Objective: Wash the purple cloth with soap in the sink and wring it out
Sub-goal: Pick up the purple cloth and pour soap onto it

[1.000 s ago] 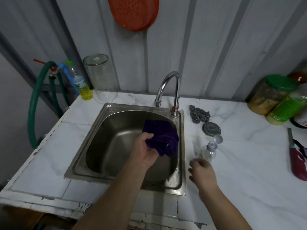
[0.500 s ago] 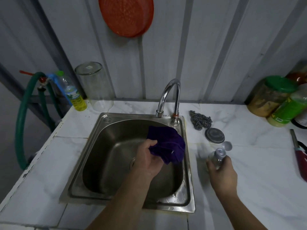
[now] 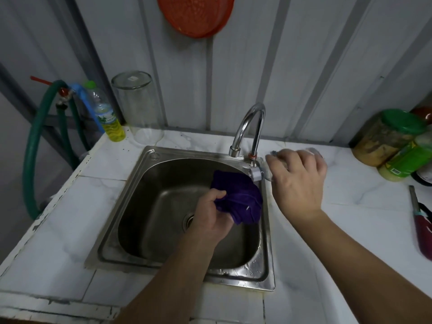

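Brushed steel sink [image 3: 149, 174] — fuzzy purple cloth [image 3: 238, 202], glossy marble-look counter [image 3: 350, 206].

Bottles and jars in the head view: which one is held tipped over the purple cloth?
The small clear bottle gripped by the right hand, its grey neck pointing down at the purple cloth. The others stand untouched on the counter.

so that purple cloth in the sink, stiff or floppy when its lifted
Probably floppy: the purple cloth bunches in soft folds where the left hand grips it, and its free end droops over the sink. It looks light, held one-handed. If wet it may sag and drip, though wetness isn't clear here.
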Motion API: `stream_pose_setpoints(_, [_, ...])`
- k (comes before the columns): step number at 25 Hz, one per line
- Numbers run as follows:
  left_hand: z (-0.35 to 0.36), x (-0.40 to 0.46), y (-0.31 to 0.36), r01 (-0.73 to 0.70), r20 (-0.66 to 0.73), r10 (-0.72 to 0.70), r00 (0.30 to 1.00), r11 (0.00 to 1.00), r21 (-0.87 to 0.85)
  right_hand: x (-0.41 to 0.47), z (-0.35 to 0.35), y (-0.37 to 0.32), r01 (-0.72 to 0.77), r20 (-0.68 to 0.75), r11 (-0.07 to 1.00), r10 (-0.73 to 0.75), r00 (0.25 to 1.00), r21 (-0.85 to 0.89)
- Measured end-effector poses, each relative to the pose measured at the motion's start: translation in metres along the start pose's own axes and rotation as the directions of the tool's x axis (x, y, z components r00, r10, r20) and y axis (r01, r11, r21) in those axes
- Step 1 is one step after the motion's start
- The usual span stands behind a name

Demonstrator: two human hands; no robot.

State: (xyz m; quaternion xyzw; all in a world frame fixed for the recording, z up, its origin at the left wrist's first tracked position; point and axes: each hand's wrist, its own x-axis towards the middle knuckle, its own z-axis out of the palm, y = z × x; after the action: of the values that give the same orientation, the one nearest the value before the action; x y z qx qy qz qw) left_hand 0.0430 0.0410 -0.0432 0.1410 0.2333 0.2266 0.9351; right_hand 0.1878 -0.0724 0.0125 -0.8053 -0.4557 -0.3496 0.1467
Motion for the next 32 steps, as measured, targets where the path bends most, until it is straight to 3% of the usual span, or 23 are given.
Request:
stream_pose_setpoints(4, [0.001, -0.005, 0.001, 0.031, 0.017, -0.031, 0.999, 0.999, 0.012, 0.032, -0.008, -0.002, 0.260, -0.071, 0.963, -0.265, 0.962, -0.073])
stream_pose_setpoints(11, [0.001, -0.009, 0.010, 0.049, -0.027, -0.049, 0.998, 0.999, 0.011, 0.052, -0.015, -0.013, 0.391, -0.105, 0.915, -0.401, 0.910, -0.099])
stream_pose_setpoints(32, [0.010, -0.019, 0.023, 0.066, -0.051, -0.066, 0.996, 0.998, 0.000, 0.054, -0.015, -0.026, 0.350, -0.113, 0.936, -0.353, 0.929, -0.043])
